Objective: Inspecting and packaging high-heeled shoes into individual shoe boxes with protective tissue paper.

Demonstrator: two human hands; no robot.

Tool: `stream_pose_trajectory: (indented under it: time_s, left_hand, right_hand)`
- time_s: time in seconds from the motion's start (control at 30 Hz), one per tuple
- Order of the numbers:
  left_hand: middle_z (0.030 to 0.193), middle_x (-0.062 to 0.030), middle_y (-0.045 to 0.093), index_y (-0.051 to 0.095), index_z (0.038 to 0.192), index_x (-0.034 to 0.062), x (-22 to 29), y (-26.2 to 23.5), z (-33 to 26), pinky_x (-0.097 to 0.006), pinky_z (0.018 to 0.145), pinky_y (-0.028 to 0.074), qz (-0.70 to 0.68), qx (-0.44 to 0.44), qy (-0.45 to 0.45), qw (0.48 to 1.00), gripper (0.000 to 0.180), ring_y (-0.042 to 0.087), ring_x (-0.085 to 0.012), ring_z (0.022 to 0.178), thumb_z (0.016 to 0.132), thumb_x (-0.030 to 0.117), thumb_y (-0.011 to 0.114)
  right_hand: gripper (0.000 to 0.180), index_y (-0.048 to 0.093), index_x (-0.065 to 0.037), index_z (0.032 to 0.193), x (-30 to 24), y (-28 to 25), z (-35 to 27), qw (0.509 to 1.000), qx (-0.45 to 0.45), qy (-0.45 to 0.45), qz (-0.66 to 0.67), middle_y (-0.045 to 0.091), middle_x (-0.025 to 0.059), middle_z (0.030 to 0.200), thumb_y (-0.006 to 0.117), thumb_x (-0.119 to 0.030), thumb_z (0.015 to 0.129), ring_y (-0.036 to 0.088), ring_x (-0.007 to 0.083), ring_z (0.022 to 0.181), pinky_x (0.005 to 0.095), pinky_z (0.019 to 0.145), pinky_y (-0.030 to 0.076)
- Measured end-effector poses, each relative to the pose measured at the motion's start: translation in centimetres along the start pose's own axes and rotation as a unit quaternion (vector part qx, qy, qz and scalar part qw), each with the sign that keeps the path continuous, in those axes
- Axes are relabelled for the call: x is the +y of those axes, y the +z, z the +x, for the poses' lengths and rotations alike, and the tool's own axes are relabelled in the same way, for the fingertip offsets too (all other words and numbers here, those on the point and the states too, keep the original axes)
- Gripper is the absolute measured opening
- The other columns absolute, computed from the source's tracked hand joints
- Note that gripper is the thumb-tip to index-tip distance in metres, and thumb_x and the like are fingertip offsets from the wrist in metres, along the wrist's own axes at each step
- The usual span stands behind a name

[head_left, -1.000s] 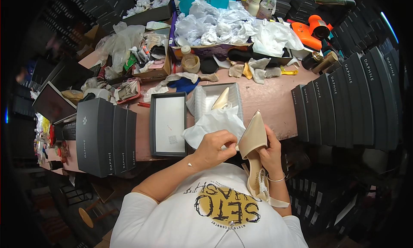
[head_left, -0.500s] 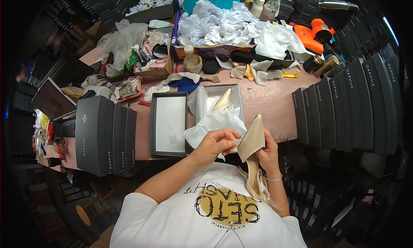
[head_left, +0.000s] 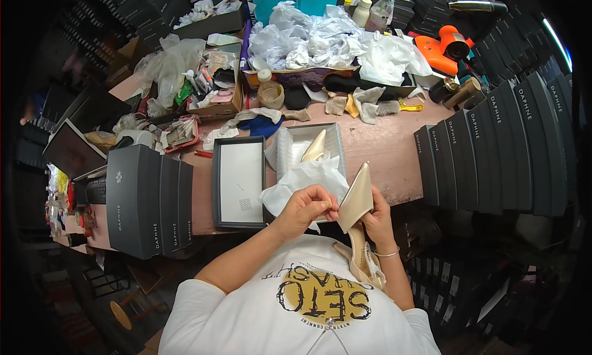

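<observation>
Left hand: the left hand, just below the picture's middle, has its fingers curled and pinched on the edge of the white tissue paper, right against the shoe's sole.
Right hand: the right hand, at 3 o'clock of the left hand, is wrapped around the beige pointed shoe from behind, grasping it; a thin bracelet circles the wrist.
Beige pointed shoe: held sole-up between both hands at the near table edge, toe pointing to 12 o'clock; its heel end and a beaded strap hang toward 6 o'clock over the white printed shirt.
White tissue paper: bunched at 11 o'clock of the shoe, spilling over the near rim of the open shoebox.
Open shoebox: just at 12 o'clock of the hands; a second beige shoe lies inside among tissue.
Box lid: the dark-rimmed lid lies flat, inside up, at 9 o'clock of the shoebox, touching or just beside it.
Left box stack: dark closed boxes stand on edge at 9 o'clock of the lid.
Right box row: a row of dark boxes stands at 3 o'clock.
Far table: crumpled plastic bags at 12 o'clock; an orange tool at 1 o'clock.
</observation>
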State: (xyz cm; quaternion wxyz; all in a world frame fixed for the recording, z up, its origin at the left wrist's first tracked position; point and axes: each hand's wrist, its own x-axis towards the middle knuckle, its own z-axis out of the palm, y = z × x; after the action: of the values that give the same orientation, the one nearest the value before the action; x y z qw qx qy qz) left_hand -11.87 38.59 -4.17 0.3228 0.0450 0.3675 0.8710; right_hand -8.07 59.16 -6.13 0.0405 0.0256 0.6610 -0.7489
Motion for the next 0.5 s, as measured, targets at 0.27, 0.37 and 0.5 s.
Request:
stream_pose_trajectory:
  time_s: [0.27, 0.37, 0.5]
  left_hand:
    - [0.089, -0.0089, 0.061, 0.056, 0.086, 0.0013, 3.3, -3.7, -2.4, -0.026, 0.07, 0.05, 0.093, 0.009, 0.027, 0.995, 0.008, 0.061, -0.014, 0.077, 0.09, 0.008, 0.054]
    - [0.082, -0.007, 0.061, 0.057, 0.083, 0.0016, 4.4, -6.3, -5.7, -0.025, 0.066, 0.05, 0.163, 0.031, -0.029, 0.986, 0.006, 0.061, -0.013, 0.075, 0.088, 0.006, 0.055]
    - [0.073, -0.0056, 0.062, 0.06, 0.092, 0.0006, 4.1, -9.5, -11.0, -0.028, 0.065, 0.048, 0.536, 0.098, -0.161, 0.823, 0.01, 0.061, -0.0164, 0.073, 0.082, 0.004, 0.06]
  right_hand:
    - [0.044, 0.047, -0.004, 0.126, 2.3, 0.2, 0.3, 0.984, 0.026, 0.028, 0.171, 0.061, 0.0064, 0.096, 0.064, -0.004, 0.085, 0.06, 0.0144, 0.085, 0.027, 0.077, 0.051]
    - [0.045, 0.047, -0.005, 0.127, 1.5, 0.8, 0.3, 0.967, 0.06, 0.038, 0.246, 0.061, 0.0083, 0.094, 0.063, -0.005, 0.085, 0.062, 0.017, 0.083, 0.0285, 0.075, 0.052]
    - [0.043, 0.047, -0.005, 0.127, 0.8, 0.6, -0.2, 0.941, 0.107, 0.029, 0.319, 0.061, 0.0074, 0.094, 0.062, -0.006, 0.086, 0.062, 0.0153, 0.083, 0.0272, 0.073, 0.053]
